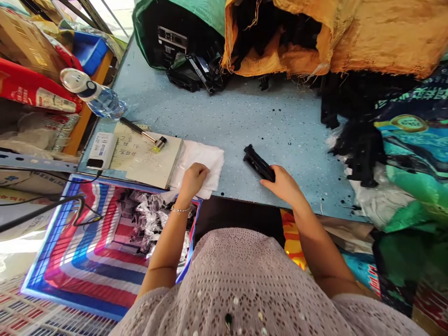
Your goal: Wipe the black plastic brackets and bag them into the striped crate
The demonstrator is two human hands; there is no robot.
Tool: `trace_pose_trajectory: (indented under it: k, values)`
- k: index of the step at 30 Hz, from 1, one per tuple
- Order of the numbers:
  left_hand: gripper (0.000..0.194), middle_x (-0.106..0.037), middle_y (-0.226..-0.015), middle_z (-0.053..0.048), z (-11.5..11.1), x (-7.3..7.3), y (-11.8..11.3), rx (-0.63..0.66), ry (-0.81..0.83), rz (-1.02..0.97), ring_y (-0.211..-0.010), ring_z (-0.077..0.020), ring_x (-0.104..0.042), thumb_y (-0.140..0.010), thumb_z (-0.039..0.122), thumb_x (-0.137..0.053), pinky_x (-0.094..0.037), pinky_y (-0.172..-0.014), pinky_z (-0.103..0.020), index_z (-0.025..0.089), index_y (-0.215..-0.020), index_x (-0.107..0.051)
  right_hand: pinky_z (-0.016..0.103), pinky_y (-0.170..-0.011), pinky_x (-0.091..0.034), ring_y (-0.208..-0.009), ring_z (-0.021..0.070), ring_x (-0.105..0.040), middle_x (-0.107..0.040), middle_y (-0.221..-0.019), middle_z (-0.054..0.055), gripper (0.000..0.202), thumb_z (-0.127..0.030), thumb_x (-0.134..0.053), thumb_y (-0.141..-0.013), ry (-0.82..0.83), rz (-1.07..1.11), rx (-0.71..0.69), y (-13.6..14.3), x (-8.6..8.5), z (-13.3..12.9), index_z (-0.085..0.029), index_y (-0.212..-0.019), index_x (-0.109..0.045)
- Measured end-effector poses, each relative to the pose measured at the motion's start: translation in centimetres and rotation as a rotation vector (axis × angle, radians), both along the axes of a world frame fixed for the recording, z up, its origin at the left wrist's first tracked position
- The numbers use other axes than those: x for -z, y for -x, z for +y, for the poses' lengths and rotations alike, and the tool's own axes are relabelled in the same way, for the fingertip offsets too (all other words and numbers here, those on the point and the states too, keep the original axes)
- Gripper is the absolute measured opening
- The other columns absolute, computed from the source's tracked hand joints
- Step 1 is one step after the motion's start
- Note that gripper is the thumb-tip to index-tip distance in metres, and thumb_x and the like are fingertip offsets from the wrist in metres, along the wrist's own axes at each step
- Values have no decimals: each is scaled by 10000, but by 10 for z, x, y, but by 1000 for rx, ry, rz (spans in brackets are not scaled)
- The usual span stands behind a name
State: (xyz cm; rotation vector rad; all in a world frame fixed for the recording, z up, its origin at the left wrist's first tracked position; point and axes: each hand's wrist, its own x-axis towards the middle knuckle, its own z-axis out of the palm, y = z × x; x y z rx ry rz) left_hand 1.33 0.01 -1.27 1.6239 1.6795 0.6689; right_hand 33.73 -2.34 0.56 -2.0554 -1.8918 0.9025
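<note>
My right hand [283,185] is closed around the near end of a long black plastic part [258,162]. The part's far end points up and left, just above the speckled blue table [280,119]. To the left, my left hand [193,181] rests with curled fingers over a stack of thin white sheets [213,161], perhaps plastic bags or cloth. Whatever its fingertips may pinch is hidden. Below that wrist, a blue basket [45,242] with a striped lining holds black parts in clear wrapping [154,219].
A notepad [149,165], a tool with a black handle [142,130], a white box [102,150] and a water bottle [105,100] occupy the left side. Green [199,14] and orange sacks [381,37] of black parts line the back. More black parts [364,151] lie right.
</note>
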Motion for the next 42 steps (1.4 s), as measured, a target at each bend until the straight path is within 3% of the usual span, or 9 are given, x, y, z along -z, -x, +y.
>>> trace_pose_trajectory:
  k: [5,9,14,20,27,31,34,38,42]
  values:
    - [220,-563,-630,26,-2,1,10,-159,120,-245,-571,-120,-485,-800,380,-692,-354,-552,-256,178,-733,-637,414,-842,-572,-956,253,-701,-709,-1132,115,498,-475,-634,-891,150,682,-176,39,-6,10,-188,-1291,-560]
    - [193,-621,-696,3,-4,-2,10,-175,81,-258,-625,-124,-526,-816,346,-650,-390,-596,-257,165,-759,-686,447,-943,-535,-1122,302,-668,-687,-1264,112,468,-380,-707,-871,18,323,-339,61,-13,8,-227,-1300,-600]
    - [167,-699,-891,-43,-10,-6,12,-184,-45,-239,-777,-149,-628,-814,308,-664,-479,-728,-277,173,-724,-700,469,-937,-532,-1166,349,-658,-671,-1301,152,481,-354,-669,-911,-19,-10,-368,51,-18,3,-185,-1354,-590]
    - [129,-717,-918,-55,-13,-10,4,-128,-100,-150,-807,-158,-661,-824,230,-647,-529,-754,-285,181,-726,-715,370,-886,-532,-1077,274,-690,-704,-1238,98,437,-383,-687,-912,-13,131,-429,58,-29,-2,-227,-1315,-618]
    - [164,-718,-908,-59,-18,-32,32,-68,-286,151,-835,-188,-678,-854,134,-575,-566,-823,-334,176,-933,-712,406,-870,-518,-1083,317,-685,-698,-1243,129,393,-392,-661,-928,69,13,-421,57,-26,-4,-196,-1268,-639]
    - [378,-754,-1108,-103,-13,-21,33,156,-233,200,-1085,-234,-694,-844,27,-453,-554,-1005,-402,163,-1050,-740,376,-877,-511,-1066,278,-680,-710,-1217,102,395,-409,-652,-943,19,169,-390,59,-32,-2,-205,-1280,-627]
    - [467,-696,-1296,-149,-9,-16,32,109,-257,196,-1155,-242,-687,-866,43,-475,-563,-1032,-401,131,-1273,-688,368,-866,-508,-1057,271,-679,-710,-1203,102,349,-394,-643,-950,42,195,-435,65,-34,-2,-213,-1248,-638]
    - [536,-598,-1435,-184,-15,-26,28,90,-395,236,-1199,-246,-676,-900,48,-482,-577,-1039,-396,132,-1416,-601,405,-854,-499,-1035,301,-674,-700,-1171,126,317,-391,-641,-939,16,135,-382,76,-33,-3,-206,-1196,-647]
    - [647,-564,-1484,-157,-40,-39,1,303,-533,179,-1367,-242,-580,-920,2,-453,-539,-1133,-406,176,-1543,-464,380,-801,-504,-967,263,-666,-695,-1083,89,486,-384,-727,-854,109,512,-196,97,-20,2,-247,-1291,-563]
